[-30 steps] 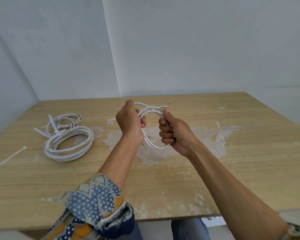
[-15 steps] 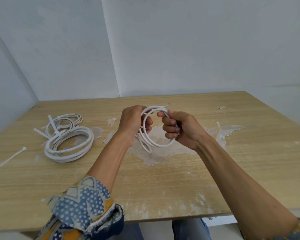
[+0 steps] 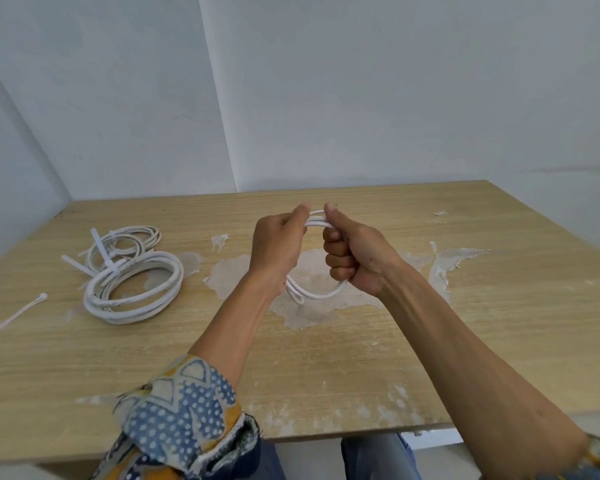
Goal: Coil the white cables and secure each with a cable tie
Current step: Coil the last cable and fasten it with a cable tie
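Far left, spare tie: I've got one thin white plastic cable tie [image 3: 13, 317] lying loose near the table's left edge. My guess is it's meant for the coil in hand.
Left, finished pile: a thick white cable coil [image 3: 134, 289] has a tie strapped across it, and a thinner white cable coil [image 3: 125, 237] touches it from behind. Two tie tails stick out, so I count both as done.
Left hand: the left hand [image 3: 278, 247] is curled round the top-left of the small white cable coil [image 3: 317, 295], thumb raised.
Coil in hand: it's held in the air over the worn wooden table [image 3: 361, 358], between both hands — no tie on it yet.
Right hand: the right hand [image 3: 352, 254] is fisted tight round the coil's right side.
Left to do: strap this one. I see no other loose cable.
Change: half a second back the hands sat further apart and a cable end poked out on top — now the thumbs nearly meet and that end is hidden.
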